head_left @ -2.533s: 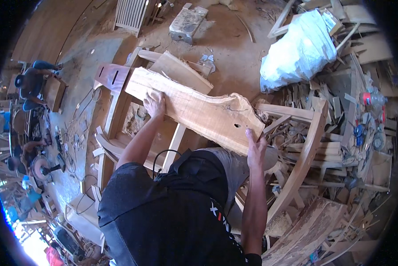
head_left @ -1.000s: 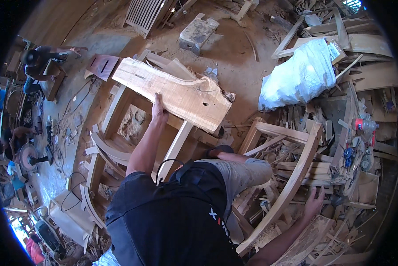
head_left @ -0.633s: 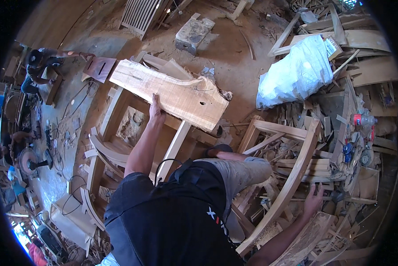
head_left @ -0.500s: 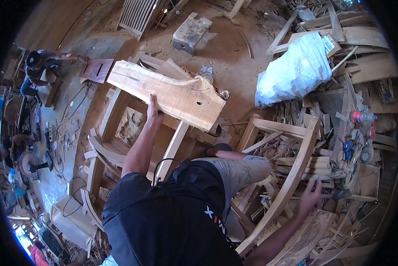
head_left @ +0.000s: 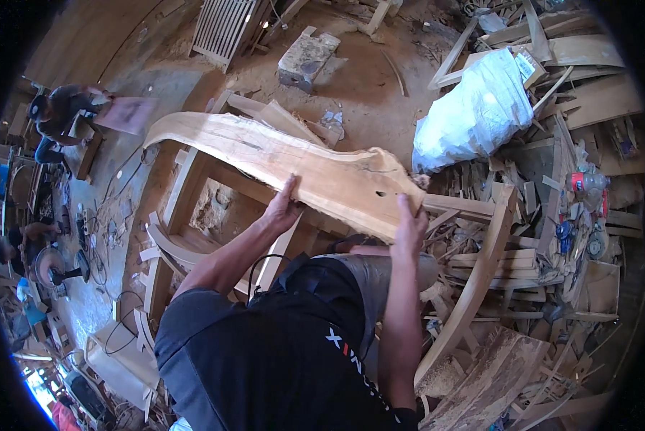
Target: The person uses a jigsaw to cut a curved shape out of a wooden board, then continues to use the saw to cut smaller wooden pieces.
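**Both hands on a long raw plank**

The wooden plank (head_left: 294, 169) is long, thick and pale, with one wavy natural edge and a small dark hole near its right end. It is held up in front of the person, above an open wooden frame (head_left: 193, 208) that stands on the dusty floor. The left hand (head_left: 283, 210) grasps the lower edge near the middle, fingers on the face of the board. The right hand (head_left: 410, 228) grips the wide right end, fingers spread over its edge. The plank looks heavy and stiff, with a rough surface that should not slip, though splinters seem possible. Holding it at two well separated points, as here, probably keeps it balanced. Beyond the right hand lies a white sack (head_left: 473, 115); to its right, offcuts are piled. Far to the left, other people work.
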`<state>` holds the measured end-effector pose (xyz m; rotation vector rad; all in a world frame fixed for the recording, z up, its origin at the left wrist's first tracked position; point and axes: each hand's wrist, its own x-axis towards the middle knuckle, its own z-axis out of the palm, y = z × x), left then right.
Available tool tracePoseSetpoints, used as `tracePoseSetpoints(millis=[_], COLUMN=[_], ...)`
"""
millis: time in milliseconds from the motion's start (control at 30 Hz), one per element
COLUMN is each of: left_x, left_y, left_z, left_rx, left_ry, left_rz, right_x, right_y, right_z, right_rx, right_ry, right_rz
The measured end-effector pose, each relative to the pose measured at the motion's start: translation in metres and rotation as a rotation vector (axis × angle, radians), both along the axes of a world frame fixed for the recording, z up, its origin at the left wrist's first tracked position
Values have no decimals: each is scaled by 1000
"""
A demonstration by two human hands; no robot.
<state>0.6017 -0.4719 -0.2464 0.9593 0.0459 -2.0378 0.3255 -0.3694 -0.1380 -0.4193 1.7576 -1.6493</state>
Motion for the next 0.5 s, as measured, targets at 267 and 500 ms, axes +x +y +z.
tracePoseSetpoints(millis=[267, 500], left_x=[91, 170], left_y=[-9, -114], left_z=[13, -63], left_rx=[-95, -327], left_ry=[-48, -371], left_rz=[-369, 6], right_x=[-35, 12], right_y=[64, 115], right_z=[119, 159], right_rx=[44, 13], right_ry=[153, 423], right_rz=[-76, 92])
